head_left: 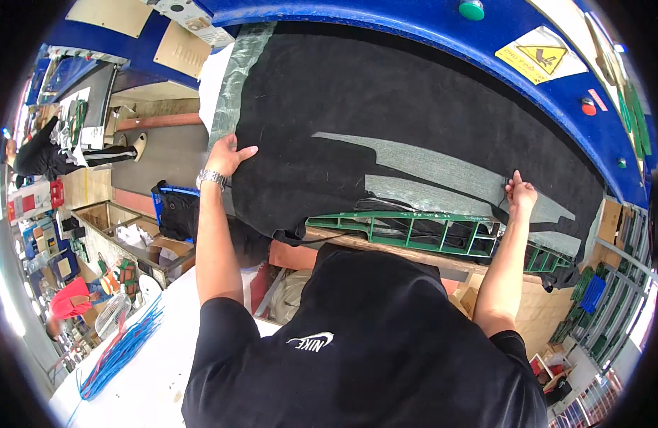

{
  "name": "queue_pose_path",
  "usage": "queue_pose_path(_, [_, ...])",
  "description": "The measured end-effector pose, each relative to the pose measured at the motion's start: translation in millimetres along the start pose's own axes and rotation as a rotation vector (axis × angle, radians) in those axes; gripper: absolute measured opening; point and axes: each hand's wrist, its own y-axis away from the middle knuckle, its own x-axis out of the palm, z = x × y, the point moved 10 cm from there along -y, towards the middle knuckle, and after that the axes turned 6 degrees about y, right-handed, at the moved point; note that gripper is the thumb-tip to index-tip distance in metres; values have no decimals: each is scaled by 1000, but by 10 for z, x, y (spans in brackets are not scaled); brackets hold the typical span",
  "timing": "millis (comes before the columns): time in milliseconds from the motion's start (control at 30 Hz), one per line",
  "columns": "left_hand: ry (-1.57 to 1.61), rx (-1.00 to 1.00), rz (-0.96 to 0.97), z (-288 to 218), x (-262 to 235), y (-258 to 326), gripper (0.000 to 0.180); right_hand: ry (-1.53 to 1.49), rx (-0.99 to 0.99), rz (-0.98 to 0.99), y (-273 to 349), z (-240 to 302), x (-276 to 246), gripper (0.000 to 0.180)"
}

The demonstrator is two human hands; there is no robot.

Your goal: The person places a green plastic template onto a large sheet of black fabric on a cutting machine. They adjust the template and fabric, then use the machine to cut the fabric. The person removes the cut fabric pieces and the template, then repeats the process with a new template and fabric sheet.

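Note:
A large sheet of black fabric (414, 78) lies spread over the work surface, with long cut-out gaps through which a grey-green surface (421, 160) shows. At the sheet's left edge rests my left hand (230, 155), its thumb stretched away from the fingers; a metal watch is on that wrist. My right hand (520, 196) is closed, fingertips together at the fabric beside the gaps on the right. What lies between those fingertips is small and partly hidden. A green metal cutting frame (432, 234) with cross-bars lies along the near edge, between my hands.
A blue machine beam (386, 18) arches along the far side, with a green button (471, 9), a red button (588, 107) and a yellow warning label (544, 57). Wooden bins (122, 232) stand at left. Blue cords (122, 349) lie on a white table. Another person (43, 153) stands far left.

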Motion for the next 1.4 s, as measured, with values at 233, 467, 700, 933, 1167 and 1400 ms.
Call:
queue_pose_path(233, [-44,17,-19,312,-68,87,63,144,75,13,411,-217,-223,35])
queue_pose_path(467, [-49,-11,25,419,24,240,59,262,45,51,556,-340,-412,31])
queue_pose_path(700, [-2,5,-118,669,4,404,59,821,-433,-164,1035,510,-563,42])
queue_pose_path(933, [-315,62,-268,126,-325,159,67,967,-705,-267,239,818,-1411,39])
queue_pose_path(1167, [-225,399,-208,-1153,379,362,41,1012,-331,-439,-1335,456,-3564,40])
queue_pose_path(1400, [-195,526,102,-2881,2436,1622,33,939,-90,-521,-2809,-243,-5005,49])
